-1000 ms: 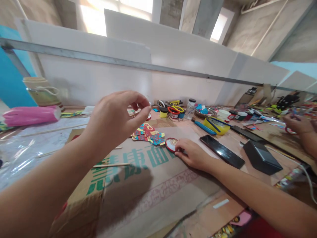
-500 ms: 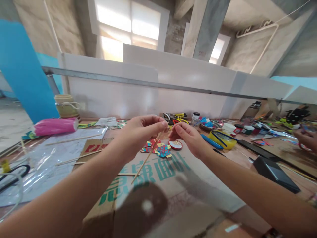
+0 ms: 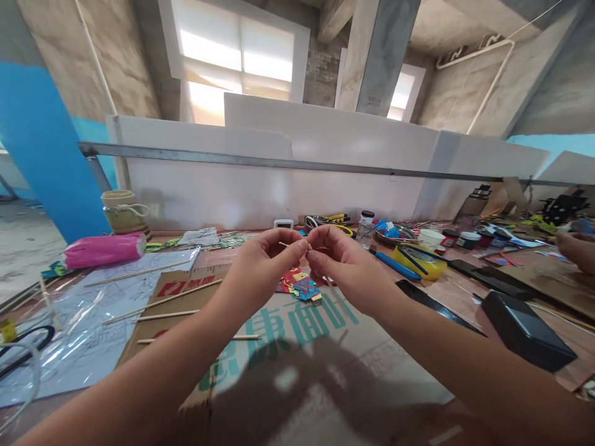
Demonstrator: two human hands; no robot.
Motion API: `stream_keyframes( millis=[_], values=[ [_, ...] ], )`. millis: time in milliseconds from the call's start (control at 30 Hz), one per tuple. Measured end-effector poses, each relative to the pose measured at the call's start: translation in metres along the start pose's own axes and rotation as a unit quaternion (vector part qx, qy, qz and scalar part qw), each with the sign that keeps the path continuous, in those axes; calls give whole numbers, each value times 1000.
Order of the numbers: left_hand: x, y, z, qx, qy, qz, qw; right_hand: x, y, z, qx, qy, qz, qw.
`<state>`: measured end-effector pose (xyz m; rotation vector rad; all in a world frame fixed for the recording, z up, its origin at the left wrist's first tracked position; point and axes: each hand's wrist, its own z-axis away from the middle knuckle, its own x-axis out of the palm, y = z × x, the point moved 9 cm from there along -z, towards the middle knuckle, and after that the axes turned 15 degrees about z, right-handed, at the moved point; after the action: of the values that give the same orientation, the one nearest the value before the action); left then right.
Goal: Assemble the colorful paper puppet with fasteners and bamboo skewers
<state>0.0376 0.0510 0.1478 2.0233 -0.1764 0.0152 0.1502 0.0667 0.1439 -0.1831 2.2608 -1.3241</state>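
Both hands are up in front of me, off the table, fingertips nearly touching. My left hand (image 3: 260,263) is pinched shut, thumb against forefinger, on the tip of a thin wooden stick (image 3: 284,244), and only a short pale bit of it pokes out behind that pinch. My right hand (image 3: 346,263) is closed in the same sort of pinch right against it, but I can't make out what's actually in those fingers, too small and tucked away. Holding it raised like this makes sense to me since fiddly stuff is easier to see near eye level than flat on the table.

Right below the pinch sits the colourful paper cutout (image 3: 300,286), on the cardboard sheet (image 3: 297,347) with green lettering. More sticks (image 3: 160,302) lie down left of my left wrist. Off past my right hand are the yellow bowl (image 3: 416,259) and, nearer me, a black box (image 3: 527,328). Someone else's hand (image 3: 576,248) shows at the far right edge.
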Motion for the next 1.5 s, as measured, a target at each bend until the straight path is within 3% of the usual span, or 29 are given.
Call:
stream_keyframes(
  millis=[200,333,433,600,700,800,900,1033,1233,1400,1500],
  values=[
    [10,9,2,52,-53,-123,990,-25,-10,2,-56,85,162,982],
    [17,4,3,61,-77,-177,979,-25,-13,7,-87,78,267,957],
    [14,-13,-1,45,-93,-250,963,-24,0,9,-88,41,335,937],
    [5,-61,-9,80,-167,-425,886,-26,50,14,-79,-1,421,903],
    [7,-98,-1,92,-239,-449,856,-25,77,23,-74,-12,447,891],
    [9,-123,9,60,-289,-447,845,-20,93,34,-78,-23,456,886],
    [13,-126,15,33,-327,-438,836,-15,95,44,-120,-11,446,887],
    [15,-113,16,16,-372,-429,823,-12,93,51,-156,5,417,895],
    [-6,-108,6,-55,-343,-463,816,-19,107,45,-64,9,388,920],
    [-3,-109,1,41,-302,-474,826,-22,110,43,-49,13,387,921],
    [4,-120,5,47,-304,-488,817,-22,110,43,-50,12,389,920]
  ],
)
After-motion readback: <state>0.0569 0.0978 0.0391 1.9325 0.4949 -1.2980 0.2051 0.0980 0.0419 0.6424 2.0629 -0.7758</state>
